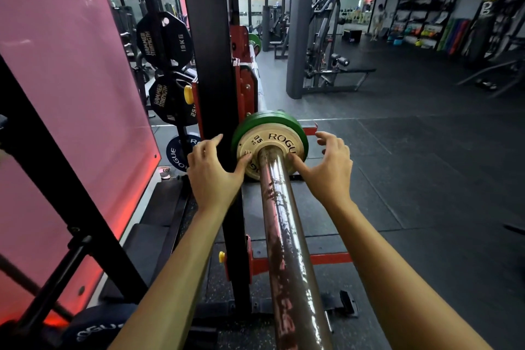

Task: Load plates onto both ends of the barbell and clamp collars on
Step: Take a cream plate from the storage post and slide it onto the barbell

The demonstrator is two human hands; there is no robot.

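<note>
The barbell sleeve (287, 236) runs from the bottom of the view up to the rack. On it sits a small tan Rogue plate (270, 140) against two green plates (267, 119). My left hand (211, 170) is at the tan plate's left side, its thumb pressing on the plate face and the fingers spread. My right hand (331, 167) is at the right side, thumb touching the plate face beside the sleeve, fingers loosely spread and holding nothing. A green plate (254, 42) shows at the bar's far end. No collar is in view.
The black rack upright (210, 45) stands just left of the plates, with red brackets (247, 85). Black Hammer Strength plates (166, 40) hang on pegs behind it. A pink panel (65, 94) fills the left. A cable machine (321, 45) and a person (379, 21) stand far off.
</note>
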